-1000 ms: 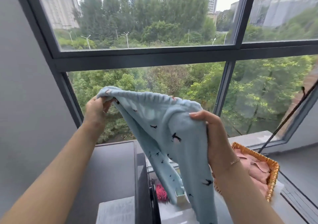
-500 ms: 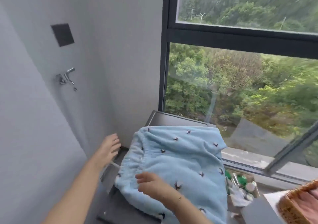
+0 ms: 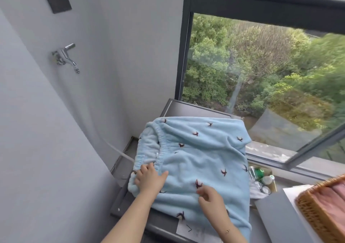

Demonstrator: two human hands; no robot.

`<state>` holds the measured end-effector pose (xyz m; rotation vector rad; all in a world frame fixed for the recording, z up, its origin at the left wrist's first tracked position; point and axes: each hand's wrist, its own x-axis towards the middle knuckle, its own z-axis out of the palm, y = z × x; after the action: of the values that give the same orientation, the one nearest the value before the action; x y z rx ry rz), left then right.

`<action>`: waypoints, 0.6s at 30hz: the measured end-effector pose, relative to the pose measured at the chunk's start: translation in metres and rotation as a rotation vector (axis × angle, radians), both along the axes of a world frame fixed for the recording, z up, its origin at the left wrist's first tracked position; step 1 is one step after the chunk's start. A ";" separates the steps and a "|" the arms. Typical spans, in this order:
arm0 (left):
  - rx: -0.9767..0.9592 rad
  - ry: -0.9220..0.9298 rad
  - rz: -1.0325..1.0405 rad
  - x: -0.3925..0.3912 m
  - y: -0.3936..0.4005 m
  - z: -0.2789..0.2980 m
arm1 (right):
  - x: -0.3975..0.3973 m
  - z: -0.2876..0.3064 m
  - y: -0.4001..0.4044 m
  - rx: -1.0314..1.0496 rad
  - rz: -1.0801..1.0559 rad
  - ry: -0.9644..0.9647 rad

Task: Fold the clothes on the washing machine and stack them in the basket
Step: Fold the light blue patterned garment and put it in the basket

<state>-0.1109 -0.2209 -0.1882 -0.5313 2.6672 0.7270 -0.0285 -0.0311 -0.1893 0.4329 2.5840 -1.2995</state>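
Clothes here mean light-blue fleece trousers spread on the washing machine, left hand pressing flat-fingered by the waistband, right hand loosely curled, so overhanging fabric could slide off.

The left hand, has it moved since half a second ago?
Yes. The left hand was off the blue garment on its wall side; it now rests on the garment's near-left corner, farther from the wall.
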 end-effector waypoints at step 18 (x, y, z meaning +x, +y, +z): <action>0.156 0.297 0.177 -0.014 -0.034 -0.005 | -0.027 -0.036 -0.010 -0.095 -0.072 0.395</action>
<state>-0.1246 -0.2545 -0.1933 -0.6687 2.8222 1.1350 -0.0558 -0.0412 -0.2249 0.2754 2.8224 -1.6723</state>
